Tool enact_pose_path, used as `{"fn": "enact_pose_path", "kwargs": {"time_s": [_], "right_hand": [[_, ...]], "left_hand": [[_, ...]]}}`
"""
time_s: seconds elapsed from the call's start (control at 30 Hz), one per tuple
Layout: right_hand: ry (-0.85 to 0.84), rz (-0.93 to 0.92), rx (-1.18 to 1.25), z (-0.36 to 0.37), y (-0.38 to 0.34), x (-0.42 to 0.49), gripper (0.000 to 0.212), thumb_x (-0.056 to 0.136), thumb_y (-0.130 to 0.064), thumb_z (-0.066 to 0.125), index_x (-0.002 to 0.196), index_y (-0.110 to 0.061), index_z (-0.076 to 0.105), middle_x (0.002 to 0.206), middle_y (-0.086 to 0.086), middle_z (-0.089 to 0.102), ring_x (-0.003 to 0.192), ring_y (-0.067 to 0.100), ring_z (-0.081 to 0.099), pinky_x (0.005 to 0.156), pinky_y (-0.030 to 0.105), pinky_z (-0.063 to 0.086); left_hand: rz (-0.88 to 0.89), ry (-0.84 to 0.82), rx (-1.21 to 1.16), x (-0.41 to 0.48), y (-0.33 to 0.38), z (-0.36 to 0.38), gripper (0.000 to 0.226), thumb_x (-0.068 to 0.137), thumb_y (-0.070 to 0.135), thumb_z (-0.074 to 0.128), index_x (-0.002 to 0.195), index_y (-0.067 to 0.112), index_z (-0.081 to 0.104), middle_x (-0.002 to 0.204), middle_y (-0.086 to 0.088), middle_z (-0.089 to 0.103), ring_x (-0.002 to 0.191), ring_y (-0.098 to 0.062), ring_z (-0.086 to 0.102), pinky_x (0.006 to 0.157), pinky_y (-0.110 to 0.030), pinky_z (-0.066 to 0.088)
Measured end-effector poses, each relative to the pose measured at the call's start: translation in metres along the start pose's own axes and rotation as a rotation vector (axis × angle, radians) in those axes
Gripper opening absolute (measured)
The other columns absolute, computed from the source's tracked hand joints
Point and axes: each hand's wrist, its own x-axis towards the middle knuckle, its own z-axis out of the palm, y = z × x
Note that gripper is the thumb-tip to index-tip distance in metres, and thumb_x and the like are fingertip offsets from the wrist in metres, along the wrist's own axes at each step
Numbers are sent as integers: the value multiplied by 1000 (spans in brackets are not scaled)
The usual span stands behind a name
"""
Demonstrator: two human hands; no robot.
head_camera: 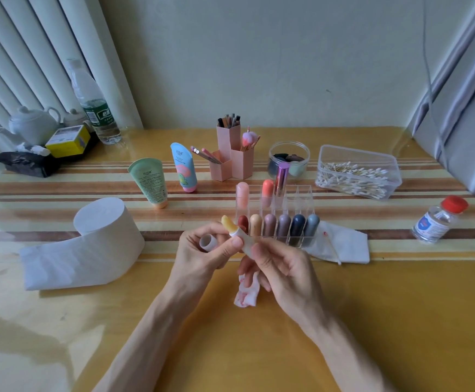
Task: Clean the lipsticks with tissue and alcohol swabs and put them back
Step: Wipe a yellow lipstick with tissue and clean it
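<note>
Hands together above the middle of the glossy yellow table point(358, 321), in the head view. Left hand point(199, 253) with fingers curled round a small translucent white cap point(208, 242), thumb tip against the neck of the white-cased lipstick with a yellow bullet point(232, 230). Right hand point(283, 268) pinching that lipstick's lower case between thumb and forefinger, bullet tilted up and left, just in front of the clear acrylic compartment organiser point(301, 190). Crumpled white tissue stained red point(246, 294) tucked under the right hand's lower fingers. Front row of six capped lipsticks point(283, 226) upright in the organiser, three more behind. Folded white tissue point(353, 244) just right of the organiser, red-tipped cotton swab point(333, 250) lying on it. Small clear bottle with a red cap point(434, 223) farther right; lidless clear box of cotton swabs point(358, 176) behind; partly unrolled white tissue roll point(103, 230) well to the left.
</note>
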Motion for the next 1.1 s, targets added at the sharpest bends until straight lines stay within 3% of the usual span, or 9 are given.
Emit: {"fn": "enact_pose_path", "kwargs": {"time_s": [0.07, 0.13, 0.23, 0.33, 0.5, 0.67, 0.83, 1.0, 1.1], "right_hand": [[25, 2, 8, -1, 1, 0, 20, 102, -19, 65, 115, -9, 76, 81, 15, 74, 68, 33, 70, 62, 27, 55], [62, -14, -10, -1, 2, 1, 21, 97, -18, 71, 115, -8, 75, 85, 13, 77, 73, 35, 74, 72, 38, 62], [102, -29, -21, 0, 1, 1, 23, 92, -17, 75, 112, -5, 73, 88, 12, 79, 79, 34, 76, 76, 34, 63], [113, -16, -7, 1, 0, 1, 22, 92, -17, 75, 110, -4, 74, 84, 14, 78, 71, 28, 74, 72, 33, 62], [130, -82, -72, 1, 3, 0, 25, 88, -21, 82, 105, -8, 70, 90, 13, 79, 80, 29, 78, 76, 46, 64], [117, -87, -45, 2, 6, 1, 27, 91, -21, 80, 110, -8, 67, 98, 11, 79, 83, 33, 78, 75, 50, 64], [64, -7, 24, 2, 3, 0, 24, 102, -22, 65, 121, -9, 74, 86, 15, 75, 65, 28, 70, 60, 22, 52], [93, -60, 51, 0, 6, 1, 25, 92, -14, 77, 115, -6, 71, 102, 13, 80, 86, 33, 77, 78, 43, 64], [93, -92, 52, 0, 6, 1, 23, 89, -9, 79, 109, -4, 69, 110, 9, 80, 101, 29, 78, 88, 36, 62]], "left_hand": [[-11, 15, 0, 0, -2, 0, 33, 74, 46, 92, 69, 22, 69, 59, -14, 35, 56, -35, 32, 60, -46, 40], [-32, 23, -5, 0, -4, 1, 38, 75, 44, 92, 67, 20, 63, 59, -13, 33, 56, -31, 31, 64, -55, 37], [-41, -5, -21, 0, -5, 2, 42, 75, 47, 90, 79, 12, 68, 57, -2, 37, 54, -15, 31, 56, -41, 34], [-53, -31, -43, -1, -4, 5, 46, 75, 54, 87, 100, 16, 81, 56, 9, 39, 55, -15, 28, 54, -30, 26], [-65, 23, -41, 0, -6, 5, 45, 62, 54, 96, 73, 16, 74, 63, -24, 35, 58, -18, 27, 55, -28, 29], [-50, -7, -48, 1, -7, 7, 47, 64, 53, 95, 67, 20, 63, 70, -19, 43, 55, -14, 33, 53, -24, 32], [-53, -32, -58, 0, -6, 5, 48, 70, 51, 93, 72, 16, 61, 71, -41, 44, 58, -27, 38, 55, -43, 28], [-22, -32, -15, -1, -6, 6, 48, 69, 54, 92, 70, 19, 60, 70, -40, 45, 57, -16, 32, 55, -27, 31], [-7, -41, -8, -1, -9, 5, 43, 68, 55, 92, 69, 22, 64, 64, -15, 54, 55, -11, 35, 54, -21, 35]]}}
